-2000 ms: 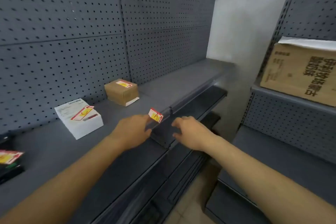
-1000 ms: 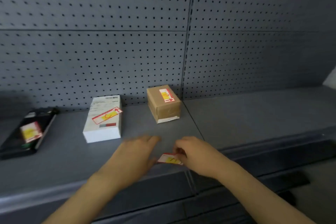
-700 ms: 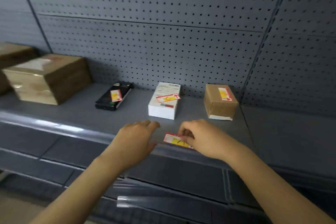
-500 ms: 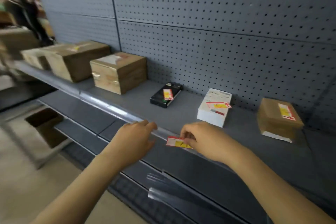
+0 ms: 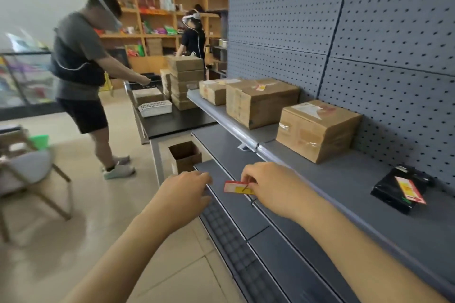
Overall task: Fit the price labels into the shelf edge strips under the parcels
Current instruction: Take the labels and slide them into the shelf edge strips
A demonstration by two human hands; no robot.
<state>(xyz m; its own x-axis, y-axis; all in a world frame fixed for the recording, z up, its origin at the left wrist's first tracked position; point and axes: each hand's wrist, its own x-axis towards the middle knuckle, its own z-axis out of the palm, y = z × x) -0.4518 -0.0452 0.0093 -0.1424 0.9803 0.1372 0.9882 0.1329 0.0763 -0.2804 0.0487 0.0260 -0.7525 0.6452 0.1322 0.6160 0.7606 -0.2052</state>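
My right hand pinches a red and yellow price label in front of the grey shelf edge strip. Beside it on the left, my left hand hovers with loosely curled fingers and holds nothing. On the shelf stand brown cardboard parcels: one nearest, a larger one behind it, and a third at the far end. A black parcel with a red and yellow label lies on the shelf at the right.
A person in a grey shirt stands at a black table with stacked boxes and a white basket. Another person is by wooden shelving. An open box sits on the floor; a chair is at left.
My view has swung far left along the shelf; the white and small brown parcels have left the frame. The label passed from my left hand to my right hand, which still holds it.
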